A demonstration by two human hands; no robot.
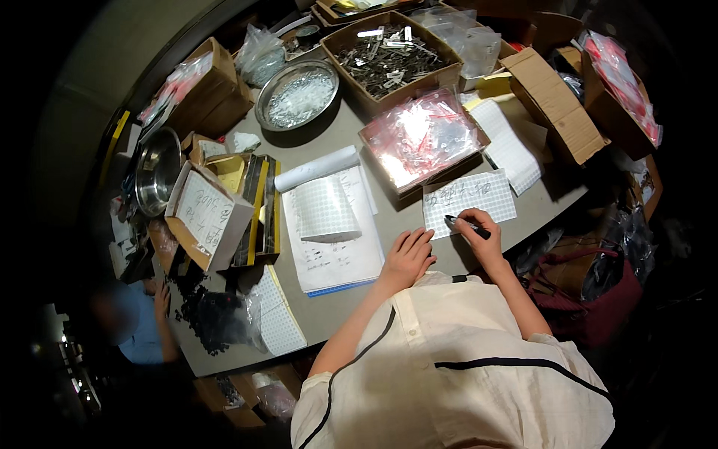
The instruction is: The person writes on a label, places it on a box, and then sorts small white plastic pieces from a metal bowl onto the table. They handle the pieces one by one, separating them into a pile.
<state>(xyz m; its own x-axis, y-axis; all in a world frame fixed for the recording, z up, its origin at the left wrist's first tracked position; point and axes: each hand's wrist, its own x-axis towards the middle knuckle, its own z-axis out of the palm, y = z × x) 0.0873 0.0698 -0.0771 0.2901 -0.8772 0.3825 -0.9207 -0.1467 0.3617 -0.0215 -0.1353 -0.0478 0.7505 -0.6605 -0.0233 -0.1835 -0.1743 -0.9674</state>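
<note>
In my right hand (482, 230) is a black marker pen (465, 224), its tip low over a gridded white sheet (469, 196). Dark handwriting runs across the sheet's upper part. My left hand (407, 257) lies flat with fingers stretched out, its fingertips by the sheet's lower left corner. To the left of that hand rests an open pad of paper (329, 258) with its top pages curled back and a blue edge beneath. Just beyond the gridded sheet sits a shallow box (422, 142) piled with clear plastic bags with red edges.
Farther back are a metal bowl (299, 97) of small clear packets and a carton (393, 56) of dark metal parts. At left stand a white box (206, 213) and another metal bowl (157, 172). Black small parts (198, 314) lie near another person (146, 329). Cardboard boxes (553, 105) crowd the right.
</note>
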